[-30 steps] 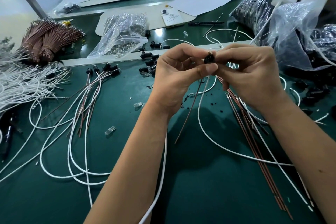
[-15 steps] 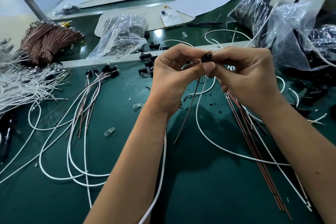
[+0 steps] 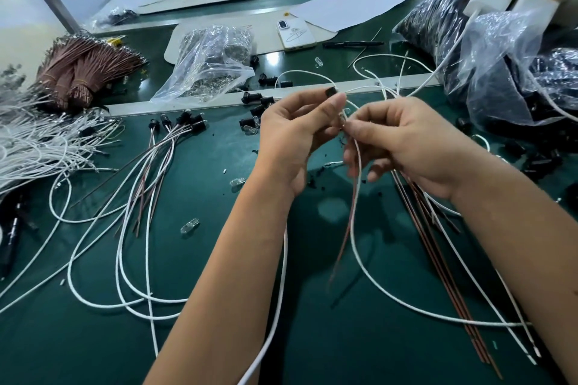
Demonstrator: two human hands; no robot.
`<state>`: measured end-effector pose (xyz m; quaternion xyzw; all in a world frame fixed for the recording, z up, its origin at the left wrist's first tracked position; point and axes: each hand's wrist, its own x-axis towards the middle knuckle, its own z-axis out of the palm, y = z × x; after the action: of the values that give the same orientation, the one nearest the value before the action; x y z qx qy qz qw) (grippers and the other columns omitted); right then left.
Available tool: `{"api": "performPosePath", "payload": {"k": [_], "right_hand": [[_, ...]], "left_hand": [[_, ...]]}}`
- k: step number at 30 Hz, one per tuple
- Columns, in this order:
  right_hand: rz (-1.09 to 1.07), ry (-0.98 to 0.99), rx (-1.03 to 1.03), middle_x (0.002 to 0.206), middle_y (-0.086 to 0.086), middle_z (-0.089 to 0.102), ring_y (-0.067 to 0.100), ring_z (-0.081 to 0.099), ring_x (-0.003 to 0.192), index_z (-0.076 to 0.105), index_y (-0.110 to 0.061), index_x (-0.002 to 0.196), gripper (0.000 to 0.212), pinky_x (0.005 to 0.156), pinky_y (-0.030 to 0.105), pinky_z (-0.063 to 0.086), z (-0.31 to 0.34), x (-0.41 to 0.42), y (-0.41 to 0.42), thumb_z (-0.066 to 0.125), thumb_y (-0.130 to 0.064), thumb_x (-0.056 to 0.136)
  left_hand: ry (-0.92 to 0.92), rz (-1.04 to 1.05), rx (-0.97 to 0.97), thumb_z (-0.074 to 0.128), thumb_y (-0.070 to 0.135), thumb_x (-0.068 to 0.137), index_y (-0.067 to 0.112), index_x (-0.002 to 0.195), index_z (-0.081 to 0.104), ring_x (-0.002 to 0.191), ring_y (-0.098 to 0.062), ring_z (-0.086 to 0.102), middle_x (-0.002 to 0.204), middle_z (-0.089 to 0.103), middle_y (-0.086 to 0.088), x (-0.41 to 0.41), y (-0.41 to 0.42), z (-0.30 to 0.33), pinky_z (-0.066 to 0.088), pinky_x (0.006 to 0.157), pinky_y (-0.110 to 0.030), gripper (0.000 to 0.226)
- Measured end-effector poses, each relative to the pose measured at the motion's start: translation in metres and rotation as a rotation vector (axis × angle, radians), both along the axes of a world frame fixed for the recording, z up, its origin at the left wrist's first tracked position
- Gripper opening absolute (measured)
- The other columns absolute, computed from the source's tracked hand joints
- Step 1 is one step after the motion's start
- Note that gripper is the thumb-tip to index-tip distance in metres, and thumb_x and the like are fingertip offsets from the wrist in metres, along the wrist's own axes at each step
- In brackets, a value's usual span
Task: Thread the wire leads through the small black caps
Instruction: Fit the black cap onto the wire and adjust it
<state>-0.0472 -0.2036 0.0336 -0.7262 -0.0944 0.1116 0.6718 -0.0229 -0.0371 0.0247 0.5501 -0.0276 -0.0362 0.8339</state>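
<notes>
My left hand [image 3: 297,131] pinches a small black cap [image 3: 331,92] between thumb and fingertips, held up over the green table. Just below and to the right, my right hand [image 3: 406,141] pinches the upper ends of a white wire [image 3: 355,228] and a brown wire lead [image 3: 342,244]. Both leads hang down from my right fingers toward the table. The wire ends sit just under the cap; whether they are inside it is hidden by my fingers.
Finished wires with black caps [image 3: 184,122] fan out at left. Loose black caps [image 3: 256,103] lie behind my hands. A clear bag of bulbs [image 3: 212,62], a brown wire bundle [image 3: 84,69], a phone [image 3: 295,34], black-part bags [image 3: 500,72] and brown leads [image 3: 438,259] surround the spot.
My hands have come apart: the left stays up with the cap, while the right has slid down and now grips the wire leads below it.
</notes>
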Motion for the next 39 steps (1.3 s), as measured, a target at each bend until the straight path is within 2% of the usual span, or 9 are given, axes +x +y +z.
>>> {"api": "performPosePath", "payload": {"k": [5,8,11,14,17,22,28,35,39], "right_hand": [[0.140,0.129,-0.104,0.077,0.022,0.074,0.026,0.074,0.059,0.065,-0.001,0.098,0.018,0.040,0.020,0.049,0.017,-0.005,0.005,0.062,-0.019,0.101],[0.233,0.156,-0.105,0.082,0.025,0.075,0.033,0.077,0.069,0.063,-0.001,0.094,0.022,0.045,0.022,0.054,0.023,-0.011,0.013,0.058,-0.020,0.104],[0.383,0.184,-0.286,0.088,0.021,0.077,0.034,0.078,0.081,0.070,0.000,0.091,0.035,0.050,0.026,0.057,0.025,-0.009,0.013,0.062,-0.033,0.099],[0.238,0.171,-0.330,0.090,0.017,0.078,0.031,0.078,0.079,0.073,0.000,0.094,0.050,0.046,0.026,0.054,0.022,-0.001,0.004,0.062,-0.049,0.088],[0.064,0.072,-0.139,0.090,0.013,0.078,0.023,0.076,0.071,0.077,-0.005,0.100,0.030,0.043,0.022,0.050,0.006,0.002,0.004,0.070,-0.032,0.090],[-0.089,-0.097,-0.036,0.084,0.011,0.077,0.022,0.074,0.064,0.079,-0.010,0.092,0.005,0.042,0.023,0.049,-0.022,0.002,0.001,0.074,-0.012,0.092],[-0.127,-0.318,-0.016,0.075,0.016,0.074,0.025,0.073,0.066,0.079,-0.006,0.095,0.005,0.046,0.026,0.054,-0.029,0.003,-0.001,0.075,-0.004,0.092],[-0.139,-0.394,0.053,0.074,0.012,0.075,0.023,0.071,0.061,0.080,-0.009,0.092,0.005,0.043,0.027,0.053,-0.029,0.003,-0.002,0.078,-0.004,0.089],[-0.099,-0.367,0.044,0.068,0.015,0.068,0.022,0.064,0.056,0.078,-0.007,0.087,0.004,0.041,0.027,0.049,-0.028,0.002,-0.004,0.075,-0.007,0.090]], "left_hand": [[0.180,0.118,-0.163,0.076,0.007,0.086,0.007,0.093,0.068,0.059,-0.010,0.060,0.071,0.068,-0.002,0.011,0.016,0.002,0.050,0.051,-0.015,0.011],[0.189,0.093,-0.124,0.075,0.010,0.087,0.005,0.103,0.069,0.053,-0.008,0.059,0.069,0.068,0.000,0.010,0.017,0.002,0.047,0.047,-0.015,0.018],[0.185,-0.017,-0.052,0.078,0.011,0.077,0.003,0.105,0.069,0.051,-0.008,0.060,0.071,0.069,-0.001,0.009,0.017,0.003,0.048,0.046,-0.015,0.030],[0.165,-0.121,0.046,0.081,0.015,0.063,0.013,0.086,0.072,0.051,-0.009,0.061,0.070,0.070,0.000,0.007,0.018,0.001,0.050,0.049,-0.015,0.024],[0.122,-0.178,0.089,0.081,0.015,0.062,0.016,0.083,0.074,0.053,-0.009,0.062,0.069,0.070,0.002,0.006,0.017,-0.001,0.051,0.053,-0.016,0.022],[0.036,-0.249,0.101,0.080,0.009,0.065,0.012,0.089,0.071,0.067,-0.011,0.068,0.077,0.073,0.001,0.005,0.018,-0.003,0.054,0.067,-0.020,0.026],[-0.007,-0.276,0.060,0.080,0.006,0.066,0.011,0.090,0.072,0.074,-0.013,0.068,0.080,0.072,-0.001,0.003,0.015,-0.003,0.055,0.076,-0.022,0.026],[0.007,-0.290,-0.001,0.078,0.006,0.076,0.014,0.089,0.075,0.068,-0.010,0.065,0.077,0.071,0.000,0.004,0.014,-0.002,0.053,0.070,-0.021,0.015],[0.047,-0.271,0.005,0.079,0.008,0.074,0.018,0.073,0.074,0.065,-0.008,0.063,0.079,0.071,0.002,0.002,0.009,-0.001,0.051,0.068,-0.020,0.011]]}}
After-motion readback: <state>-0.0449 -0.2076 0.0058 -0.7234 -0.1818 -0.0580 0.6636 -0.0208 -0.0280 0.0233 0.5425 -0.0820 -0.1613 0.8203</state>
